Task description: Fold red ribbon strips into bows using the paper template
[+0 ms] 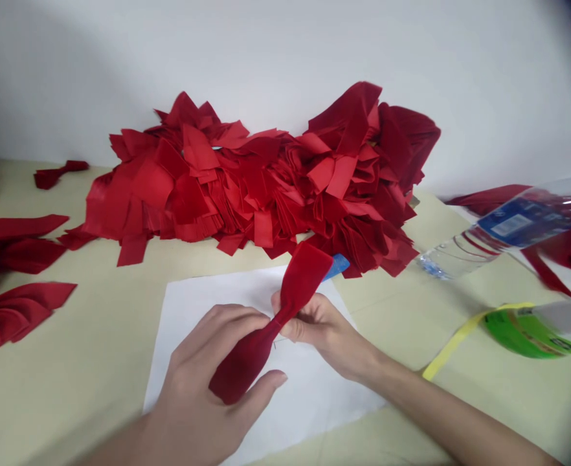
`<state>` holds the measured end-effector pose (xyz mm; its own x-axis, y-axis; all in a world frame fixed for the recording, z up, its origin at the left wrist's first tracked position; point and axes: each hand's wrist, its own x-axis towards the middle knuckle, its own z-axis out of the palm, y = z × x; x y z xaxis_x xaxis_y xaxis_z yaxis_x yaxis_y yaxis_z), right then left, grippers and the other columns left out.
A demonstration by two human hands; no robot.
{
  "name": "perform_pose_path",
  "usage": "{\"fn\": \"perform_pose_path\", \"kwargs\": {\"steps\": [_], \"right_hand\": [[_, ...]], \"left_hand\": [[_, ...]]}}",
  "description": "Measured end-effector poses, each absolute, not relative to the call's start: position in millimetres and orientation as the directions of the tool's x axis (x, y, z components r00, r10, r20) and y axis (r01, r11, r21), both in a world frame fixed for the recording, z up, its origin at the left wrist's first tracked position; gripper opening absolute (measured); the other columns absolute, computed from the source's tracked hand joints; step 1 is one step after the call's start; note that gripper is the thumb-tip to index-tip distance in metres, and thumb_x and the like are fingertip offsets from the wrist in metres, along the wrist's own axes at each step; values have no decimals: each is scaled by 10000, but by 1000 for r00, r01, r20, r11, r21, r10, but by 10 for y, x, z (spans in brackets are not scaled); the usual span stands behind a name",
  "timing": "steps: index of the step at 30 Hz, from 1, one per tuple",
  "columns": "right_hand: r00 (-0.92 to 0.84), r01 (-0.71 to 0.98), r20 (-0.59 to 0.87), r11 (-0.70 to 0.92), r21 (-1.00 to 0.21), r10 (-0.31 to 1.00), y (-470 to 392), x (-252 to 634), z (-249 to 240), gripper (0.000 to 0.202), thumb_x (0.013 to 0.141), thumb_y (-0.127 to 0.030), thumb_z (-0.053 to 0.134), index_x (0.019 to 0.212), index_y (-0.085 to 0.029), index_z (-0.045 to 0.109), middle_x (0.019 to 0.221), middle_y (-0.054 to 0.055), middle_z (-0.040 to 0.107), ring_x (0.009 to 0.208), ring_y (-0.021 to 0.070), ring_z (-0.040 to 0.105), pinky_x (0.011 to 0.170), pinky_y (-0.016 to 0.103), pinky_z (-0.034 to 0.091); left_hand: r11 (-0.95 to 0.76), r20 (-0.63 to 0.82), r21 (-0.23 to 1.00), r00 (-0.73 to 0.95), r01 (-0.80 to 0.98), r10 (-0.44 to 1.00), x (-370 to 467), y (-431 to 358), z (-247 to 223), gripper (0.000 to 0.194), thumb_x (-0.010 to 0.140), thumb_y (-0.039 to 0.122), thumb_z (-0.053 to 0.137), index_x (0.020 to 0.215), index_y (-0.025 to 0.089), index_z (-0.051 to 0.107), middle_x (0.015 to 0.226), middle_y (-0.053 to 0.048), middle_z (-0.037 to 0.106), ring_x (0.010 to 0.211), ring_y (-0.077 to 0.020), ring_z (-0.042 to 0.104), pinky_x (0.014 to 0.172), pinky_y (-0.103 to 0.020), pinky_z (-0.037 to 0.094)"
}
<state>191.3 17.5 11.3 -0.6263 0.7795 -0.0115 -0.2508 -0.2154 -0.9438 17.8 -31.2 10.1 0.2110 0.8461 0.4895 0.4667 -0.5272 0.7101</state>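
A red velvet ribbon piece (306,275), gathered narrow at its middle, is held slantwise above a white paper sheet (179,310). My right hand (327,333) pinches it near the gathered waist; the fingers behind are partly hidden. Along its lower half rests my left hand (208,375), thumb spread away from the fingers and the forefinger side close against the ribbon. A fine dark line, like thread or a needle, shows just under the waist. Beyond the hands, a blue object (338,266) pokes out from under a large heap of red ribbon pieces (237,188).
More red ribbon pieces (18,317) lie at the left, with a small gathered one (59,173) farther back. To the right are a clear plastic bottle (513,223) on its side, a green-labelled item (533,330) and a yellow strip (460,336). A white wall (276,58) stands behind.
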Motion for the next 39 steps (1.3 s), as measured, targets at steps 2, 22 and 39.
{"fn": "perform_pose_path", "kwargs": {"steps": [2, 22, 39], "right_hand": [[-602, -243, -22, -210, -947, 798, 165, 1908, 95, 158, 809, -207, 612, 699, -148, 516, 652, -45, 391, 608, 76, 339, 570, 227, 256], [-511, -134, 10, -68, -989, 860, 101, 1893, 75, 81, 779, -167, 648, 824, -199, 588, 778, -36, 533, 711, 83, 489, 639, 210, 396], [-502, -85, -127, -195, -977, 856, 105, 1912, 42, 151, 750, -205, 686, 885, -245, 633, 851, -37, 579, 792, 100, 524, 698, 217, 412]], "left_hand": [[-550, 525, 672, 204, 495, 826, 192, -293, 106, 336, 694, 162, 697, 1006, 189, 576, 946, -33, 627, 889, -170, 562, 772, -300, 486], [-633, 680, 567, 134, 527, 721, 219, -229, 55, 163, 747, 48, 619, 846, 172, 585, 739, 0, 643, 648, -140, 563, 660, -342, 441], [-544, 580, 593, 153, 594, 800, 177, -229, 89, 195, 786, 98, 587, 950, 201, 580, 799, -3, 637, 715, -140, 580, 637, -275, 482]]}}
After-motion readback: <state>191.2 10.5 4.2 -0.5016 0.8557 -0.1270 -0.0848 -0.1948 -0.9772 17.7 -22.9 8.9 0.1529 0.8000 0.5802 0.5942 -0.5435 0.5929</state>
